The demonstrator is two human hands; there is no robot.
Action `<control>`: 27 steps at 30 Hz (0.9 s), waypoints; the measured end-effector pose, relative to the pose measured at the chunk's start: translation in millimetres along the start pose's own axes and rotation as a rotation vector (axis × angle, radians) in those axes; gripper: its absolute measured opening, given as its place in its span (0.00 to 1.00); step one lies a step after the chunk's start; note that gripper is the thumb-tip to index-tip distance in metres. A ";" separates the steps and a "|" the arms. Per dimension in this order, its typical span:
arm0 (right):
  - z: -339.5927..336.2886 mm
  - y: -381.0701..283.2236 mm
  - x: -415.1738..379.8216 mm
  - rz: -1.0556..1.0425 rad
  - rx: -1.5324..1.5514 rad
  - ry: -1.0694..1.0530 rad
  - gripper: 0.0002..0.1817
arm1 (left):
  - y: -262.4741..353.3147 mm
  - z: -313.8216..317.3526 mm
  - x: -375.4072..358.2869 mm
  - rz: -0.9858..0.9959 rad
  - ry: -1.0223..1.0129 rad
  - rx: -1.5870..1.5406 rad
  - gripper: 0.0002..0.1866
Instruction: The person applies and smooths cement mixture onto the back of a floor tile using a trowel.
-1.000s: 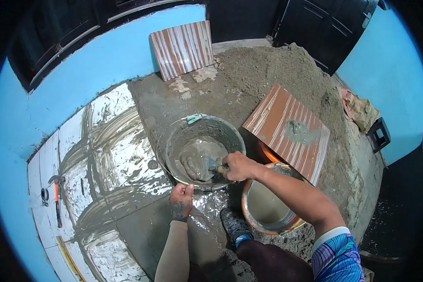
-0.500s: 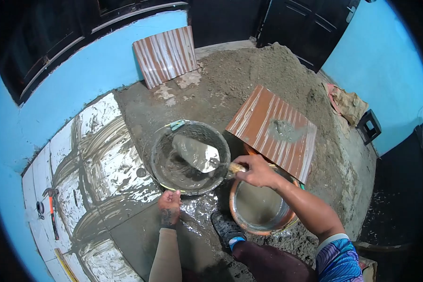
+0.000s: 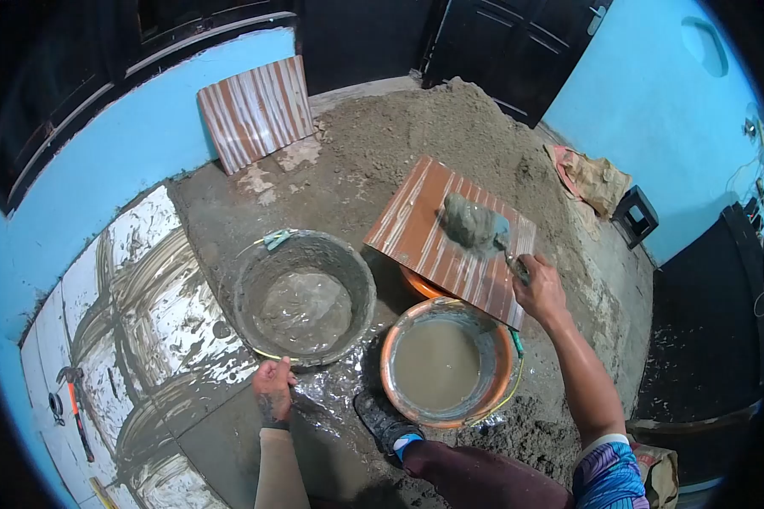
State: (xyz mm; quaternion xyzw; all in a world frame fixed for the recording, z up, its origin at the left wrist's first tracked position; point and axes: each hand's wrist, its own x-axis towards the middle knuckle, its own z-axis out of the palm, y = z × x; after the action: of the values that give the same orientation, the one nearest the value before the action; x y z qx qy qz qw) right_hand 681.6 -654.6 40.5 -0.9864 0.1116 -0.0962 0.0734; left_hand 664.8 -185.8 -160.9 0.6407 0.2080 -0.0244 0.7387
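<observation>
My right hand [image 3: 539, 286] is closed round the handle of a trowel [image 3: 518, 265], whose blade carries wet grey mortar [image 3: 469, 225] over the back of a brown, white-streaked tile [image 3: 416, 242]. That tile lies tilted behind the orange bucket. My left hand [image 3: 273, 388] is closed at the near rim of a black bucket [image 3: 363, 297], on its thin yellow handle [image 3: 267, 355]. Grey mortar sits in the bottom of this bucket. Between my hands stands an orange bucket [image 3: 388, 360] holding murky grey water [image 3: 437, 365].
Mortar-smeared white tiles [image 3: 178, 288] cover the floor at left, with a hammer [image 3: 78, 416] on them. Another tile [image 3: 255, 110] leans on the blue wall. Behind lies a sand heap [image 3: 450, 119]; a paper sack [image 3: 598, 182] and a black stool [image 3: 635, 216] stand at right.
My right hand has lifted the trowel out of the black bucket and swung it right, over the tilted tile. My left hand has stayed at the bucket's rim. The view has shifted right.
</observation>
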 end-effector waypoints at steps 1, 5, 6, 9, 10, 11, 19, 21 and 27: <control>-0.3 3.8 2.3 -0.003 -0.086 0.004 0.21 | 0.6 0.6 0.5 0.001 -0.003 -0.003 0.15; 3.8 10.9 13.3 -0.034 -0.284 -0.015 0.19 | 3.6 1.0 -1.0 0.003 -0.003 -0.003 0.16; 4.9 10.3 12.1 -0.030 -0.270 0.003 0.19 | 2.9 0.3 -0.9 0.007 0.001 0.002 0.16; 5.1 9.2 10.8 -0.026 -0.252 0.049 0.18 | 1.0 -1.1 -1.1 0.005 0.001 0.029 0.15; 6.3 10.8 9.8 -0.024 -0.256 0.063 0.18 | 1.5 -1.6 -0.6 0.004 0.000 0.040 0.15; 7.7 10.9 9.0 -0.025 -0.259 0.076 0.18 | 1.6 -2.3 0.6 0.005 -0.001 0.031 0.15; 5.4 -9.2 9.5 -0.014 -0.184 0.117 0.18 | -1.5 -4.6 0.6 -0.005 -0.006 0.027 0.15; 3.7 -14.6 11.1 0.007 -0.172 0.126 0.18 | -4.4 -5.2 3.2 0.025 -0.029 0.032 0.15; 9.9 -11.7 25.4 -0.018 -0.263 0.042 0.15 | -10.9 -7.0 5.6 0.030 -0.035 0.025 0.15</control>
State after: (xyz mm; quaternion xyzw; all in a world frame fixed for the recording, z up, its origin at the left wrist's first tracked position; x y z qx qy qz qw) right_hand 710.4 -648.0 37.3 -0.9862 0.1159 -0.1019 -0.0599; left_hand 664.7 -179.7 -173.6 0.6524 0.1853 -0.0271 0.7344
